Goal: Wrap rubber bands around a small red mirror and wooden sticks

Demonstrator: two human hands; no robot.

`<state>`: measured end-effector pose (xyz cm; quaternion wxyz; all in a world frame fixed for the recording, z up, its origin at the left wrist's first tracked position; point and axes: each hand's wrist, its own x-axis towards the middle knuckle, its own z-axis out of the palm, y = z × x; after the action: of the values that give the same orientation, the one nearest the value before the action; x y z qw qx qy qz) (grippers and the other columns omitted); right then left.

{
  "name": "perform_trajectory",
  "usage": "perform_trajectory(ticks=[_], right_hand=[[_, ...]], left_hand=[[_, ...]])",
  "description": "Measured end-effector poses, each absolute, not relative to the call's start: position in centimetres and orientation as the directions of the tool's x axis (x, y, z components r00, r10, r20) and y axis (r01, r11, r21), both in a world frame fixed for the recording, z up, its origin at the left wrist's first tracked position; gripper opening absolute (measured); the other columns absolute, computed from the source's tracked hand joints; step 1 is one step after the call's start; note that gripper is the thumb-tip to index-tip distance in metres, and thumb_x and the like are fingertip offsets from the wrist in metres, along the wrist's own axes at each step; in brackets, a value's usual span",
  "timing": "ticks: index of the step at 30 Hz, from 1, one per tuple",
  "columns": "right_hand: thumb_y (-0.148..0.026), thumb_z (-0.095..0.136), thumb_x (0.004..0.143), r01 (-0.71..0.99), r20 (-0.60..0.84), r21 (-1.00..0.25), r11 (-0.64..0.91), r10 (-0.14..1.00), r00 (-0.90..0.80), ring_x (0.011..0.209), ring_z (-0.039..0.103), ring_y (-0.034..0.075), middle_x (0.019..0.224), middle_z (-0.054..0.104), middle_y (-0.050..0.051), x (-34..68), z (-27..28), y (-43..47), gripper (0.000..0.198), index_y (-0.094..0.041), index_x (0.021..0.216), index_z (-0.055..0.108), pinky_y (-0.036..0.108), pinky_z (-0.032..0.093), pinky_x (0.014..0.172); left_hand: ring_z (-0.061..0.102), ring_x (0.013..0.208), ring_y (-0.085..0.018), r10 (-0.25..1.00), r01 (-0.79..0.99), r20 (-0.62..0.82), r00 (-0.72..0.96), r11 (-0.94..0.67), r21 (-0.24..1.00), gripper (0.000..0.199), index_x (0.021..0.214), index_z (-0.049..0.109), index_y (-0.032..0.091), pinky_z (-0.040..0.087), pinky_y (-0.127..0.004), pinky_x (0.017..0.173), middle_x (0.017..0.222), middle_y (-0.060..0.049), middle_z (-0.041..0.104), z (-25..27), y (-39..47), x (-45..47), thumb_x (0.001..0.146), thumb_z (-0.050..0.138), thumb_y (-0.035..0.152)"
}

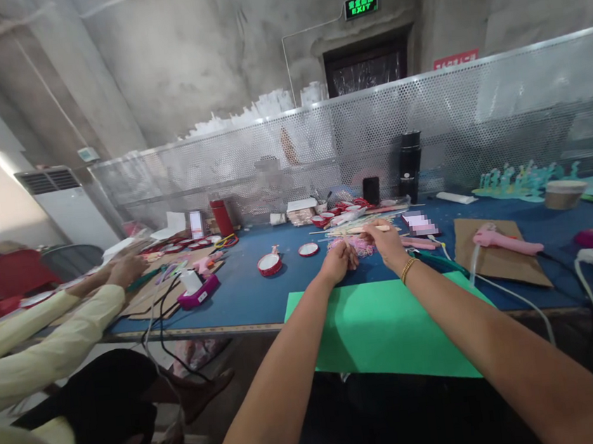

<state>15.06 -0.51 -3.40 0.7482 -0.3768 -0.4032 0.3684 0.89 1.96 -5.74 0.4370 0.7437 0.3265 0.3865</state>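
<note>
My right hand (388, 246), with a gold bracelet at the wrist, pinches a pale, slim stick-like piece (353, 231) that points to the left. Just left of it, my left hand (339, 263) is closed, its fingers curled down at the tabletop; what they hold, if anything, is hidden. A loose heap of pink and purple strands (365, 244) lies between and behind both hands. Thin pale sticks (381, 219) are spread beyond the heap. Under my forearms a green sheet (386, 325) hangs over the table's front edge.
Two rolls of red-rimmed tape (269, 264) (308, 250) lie to the left. At right a pink glue gun (507, 239) rests on cardboard (470, 260), cables trailing. A black bottle (410, 167) and paper cup (563, 194) stand farther back. A co-worker's arms (86, 293) work at left.
</note>
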Motion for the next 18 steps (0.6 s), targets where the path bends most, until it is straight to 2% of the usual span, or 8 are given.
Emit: perform_trajectory(ticks=[5,11,18], right_hand=[[-0.036,0.071,0.061,-0.273,0.335,-0.860,0.432,0.880,0.337,0.050,0.058,0.012,0.054,0.065,-0.002,14.96,-3.47,-0.49,0.021,-0.021,0.063,0.057,0.022,0.043,0.050],[-0.034,0.070,0.060,-0.272,0.309,-0.859,0.434,0.863,0.400,0.049,0.057,0.012,0.052,0.064,-0.002,15.03,-3.28,-0.52,0.020,-0.021,0.061,0.055,0.022,0.043,0.050],[-0.035,0.072,0.059,-0.285,0.316,-0.859,0.425,0.879,0.357,0.049,0.057,0.012,0.054,0.065,-0.001,14.92,-3.07,-0.79,0.022,-0.020,0.062,0.056,0.022,0.042,0.049]], left_hand=[[0.049,0.047,-0.009,0.814,0.124,0.300,0.497,-0.409,0.904,0.028,0.072,0.049,0.017,0.040,-0.024,0.051,0.061,0.000,0.058,-5.85,1.97,0.79,0.091,0.042,0.036],[0.049,0.047,-0.008,0.799,0.132,0.317,0.511,-0.437,0.890,0.028,0.074,0.048,0.017,0.041,-0.022,0.050,0.060,0.000,0.057,-5.72,1.90,0.78,0.091,0.041,0.037],[0.049,0.046,-0.007,0.798,0.129,0.316,0.514,-0.435,0.891,0.025,0.076,0.048,0.017,0.040,-0.021,0.049,0.060,0.001,0.057,-5.82,2.01,0.75,0.091,0.041,0.035]])
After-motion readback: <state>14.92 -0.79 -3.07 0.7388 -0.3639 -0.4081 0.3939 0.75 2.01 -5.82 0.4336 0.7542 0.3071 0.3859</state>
